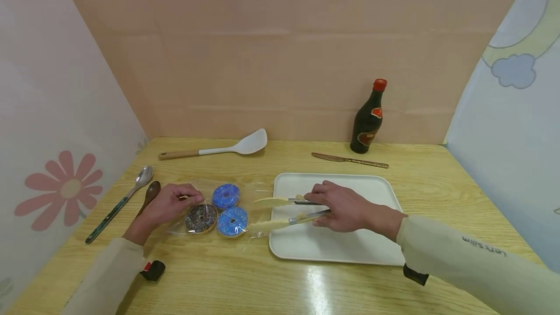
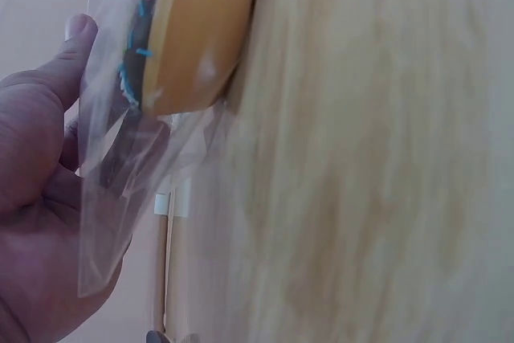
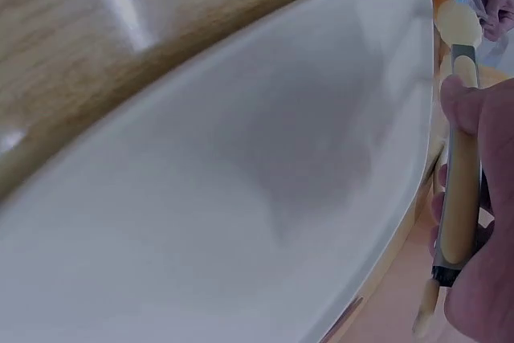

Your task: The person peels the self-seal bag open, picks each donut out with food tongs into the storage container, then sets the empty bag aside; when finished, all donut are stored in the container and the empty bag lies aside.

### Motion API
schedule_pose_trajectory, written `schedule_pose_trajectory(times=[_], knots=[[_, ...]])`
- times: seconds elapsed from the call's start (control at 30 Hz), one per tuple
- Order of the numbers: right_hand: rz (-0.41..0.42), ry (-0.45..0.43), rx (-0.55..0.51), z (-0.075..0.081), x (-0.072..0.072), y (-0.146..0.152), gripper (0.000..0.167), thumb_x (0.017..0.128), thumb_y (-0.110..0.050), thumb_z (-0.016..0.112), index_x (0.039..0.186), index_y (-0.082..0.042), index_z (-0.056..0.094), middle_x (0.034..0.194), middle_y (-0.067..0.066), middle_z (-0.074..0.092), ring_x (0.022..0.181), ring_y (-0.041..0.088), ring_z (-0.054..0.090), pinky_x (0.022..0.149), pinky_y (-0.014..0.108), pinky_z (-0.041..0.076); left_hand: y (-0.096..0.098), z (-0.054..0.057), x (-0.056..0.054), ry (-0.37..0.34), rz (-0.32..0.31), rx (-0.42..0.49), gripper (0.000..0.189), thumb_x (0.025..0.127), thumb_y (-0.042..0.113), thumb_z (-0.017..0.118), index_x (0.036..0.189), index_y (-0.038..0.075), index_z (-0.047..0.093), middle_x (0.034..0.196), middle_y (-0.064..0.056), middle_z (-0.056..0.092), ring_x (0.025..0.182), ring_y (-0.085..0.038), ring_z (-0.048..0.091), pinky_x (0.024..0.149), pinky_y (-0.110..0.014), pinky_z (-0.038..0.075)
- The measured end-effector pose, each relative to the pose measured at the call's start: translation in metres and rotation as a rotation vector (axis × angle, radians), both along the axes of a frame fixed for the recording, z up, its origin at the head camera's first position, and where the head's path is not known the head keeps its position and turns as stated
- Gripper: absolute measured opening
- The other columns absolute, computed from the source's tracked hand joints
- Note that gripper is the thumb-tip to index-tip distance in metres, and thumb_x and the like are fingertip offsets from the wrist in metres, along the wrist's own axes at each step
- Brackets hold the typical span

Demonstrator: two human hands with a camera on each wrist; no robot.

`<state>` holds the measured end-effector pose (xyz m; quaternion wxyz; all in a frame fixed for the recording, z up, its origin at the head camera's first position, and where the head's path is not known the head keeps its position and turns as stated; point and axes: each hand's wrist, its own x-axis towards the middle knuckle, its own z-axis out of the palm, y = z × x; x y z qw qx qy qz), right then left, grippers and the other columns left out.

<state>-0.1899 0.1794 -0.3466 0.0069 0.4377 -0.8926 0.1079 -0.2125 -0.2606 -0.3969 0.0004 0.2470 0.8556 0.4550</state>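
While near 3 donuts (image 1: 232, 228), tongs (image 1: 280, 223) in hand (image 1: 343, 206)

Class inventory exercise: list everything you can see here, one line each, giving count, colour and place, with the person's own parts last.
Brown donut: one, sprinkled, inside bag
Blue donuts: two, sprinkled, inside bag
Bag: one, clear, left of tray
Tray: one, white, under right hand
Tongs: one pair, cream and silver, in right hand
Spatula: one, white and brown, back left
Metal spoon: one, silver and green, far left
Brown spoon: one, beside metal spoon
Knife: one, bronze-coloured, behind tray
Bottle: one, dark, red cap, back right
Table: one, light wood, underneath
Walls: three, pinkish back, pale patterned sides
Sleeves: two, cream, on both arms
Left hand: one, bare, pinching bag
Right hand: one, bare, gripping tongs
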Motion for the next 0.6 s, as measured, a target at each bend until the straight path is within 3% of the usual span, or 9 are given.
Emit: schedule_pose_trajectory(times=[0.17, 0.43, 0.6], knots=[[0.035, 0.019, 0.007, 0.002, -0.007, -0.003, 0.048, 0.081, -0.029, 0.074, 0.122, -0.007, 0.062, 0.103, 0.001, 0.056, 0.09, 0.017, 0.048, 0.068, 0.031, 0.044, 0.006, 0.002, 0.001, 0.069, -0.012, 0.013, 0.011, 0.09, -0.002, 0.062, 0.092, -0.002, 0.073, 0.083, -0.008, 0.066, 0.067, -0.017, 0.056, 0.057, -0.028, 0.047], [0.075, 0.017, 0.021, 0.002, -0.012, -0.012, 0.05, 0.081, -0.029, 0.074, 0.124, -0.008, 0.061, 0.106, 0.0, 0.056, 0.09, 0.016, 0.046, 0.067, 0.029, 0.043, 0.007, -0.005, -0.001, 0.053, -0.015, 0.083, 0.01, 0.09, 0.002, 0.064, 0.089, -0.001, 0.074, 0.083, -0.005, 0.066, 0.072, -0.013, 0.059, 0.059, -0.026, 0.05], [0.083, -0.001, 0.032, 0.001, -0.011, -0.018, 0.05, 0.082, -0.029, 0.073, 0.126, -0.009, 0.06, 0.108, -0.001, 0.056, 0.091, 0.015, 0.046, 0.069, 0.028, 0.042, 0.01, -0.005, -0.001, 0.07, -0.008, 0.081, 0.01, 0.09, 0.001, 0.064, 0.088, -0.003, 0.073, 0.081, -0.004, 0.066, 0.07, -0.013, 0.06, 0.058, -0.027, 0.051]])
